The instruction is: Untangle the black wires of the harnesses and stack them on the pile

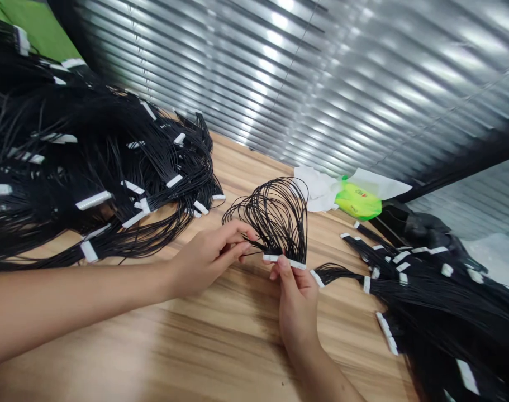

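Observation:
My right hand (pixel 295 293) pinches a long white connector (pixel 296 264) between thumb and fingers, just above the table. Many thin black wires (pixel 275 209) rise from this connector and loop over to the left. My left hand (pixel 214 254) is closed, thumb against forefinger, on a few of these black wires, left of the connector. The wire ends inside the left fingers are hidden. Close to the right of my right hand, another white connector (pixel 317 278) with black wires lies on the table.
A large heap of black wire harnesses (pixel 90 139) covers the left side. Another harness pile (pixel 438 296) lies at right. White tissue (pixel 315 187) and a bright green packet (pixel 358 200) sit at the back of the wooden table (pixel 187 346), before a corrugated metallic wall (pixel 271 72).

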{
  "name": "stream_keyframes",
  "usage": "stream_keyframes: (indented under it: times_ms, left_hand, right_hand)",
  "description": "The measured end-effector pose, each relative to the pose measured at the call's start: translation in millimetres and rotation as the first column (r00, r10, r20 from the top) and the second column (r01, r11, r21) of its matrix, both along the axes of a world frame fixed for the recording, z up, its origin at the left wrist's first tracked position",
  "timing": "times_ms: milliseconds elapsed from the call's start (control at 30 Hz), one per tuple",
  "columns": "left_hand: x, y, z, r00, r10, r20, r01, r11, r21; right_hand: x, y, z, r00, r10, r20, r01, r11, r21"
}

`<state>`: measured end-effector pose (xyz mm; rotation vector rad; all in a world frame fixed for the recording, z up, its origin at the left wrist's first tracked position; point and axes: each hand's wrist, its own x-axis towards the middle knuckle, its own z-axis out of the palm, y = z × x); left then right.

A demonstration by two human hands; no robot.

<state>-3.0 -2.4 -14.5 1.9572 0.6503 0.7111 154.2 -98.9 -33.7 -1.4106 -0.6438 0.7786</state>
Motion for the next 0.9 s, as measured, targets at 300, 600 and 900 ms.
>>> stream_keyframes:
  times_ms: [300,600,900]
  left_hand:
    - [2.5,9.7,-0.5,0.997,-0.011,-0.073,0.006,0.998,-0.068]
    - [2.7,6.4,5.0,0.999,0.009,-0.041,-0.008,0.999,0.035]
    - [1.4,4.2,3.8,0.999,0.036,0.033,-0.039,0.994,0.103]
  right_hand:
    - [0.7,4.0,1.1,0.999,0.015,0.051,-0.016,1.000,0.008]
    - [-1.9,2.7,6.9,0.992,0.069,0.109,-0.068,0.998,-0.006]
    - [-0.7,2.0,-0.2,1.000,0.010,0.010,-0.011,0.998,0.063]
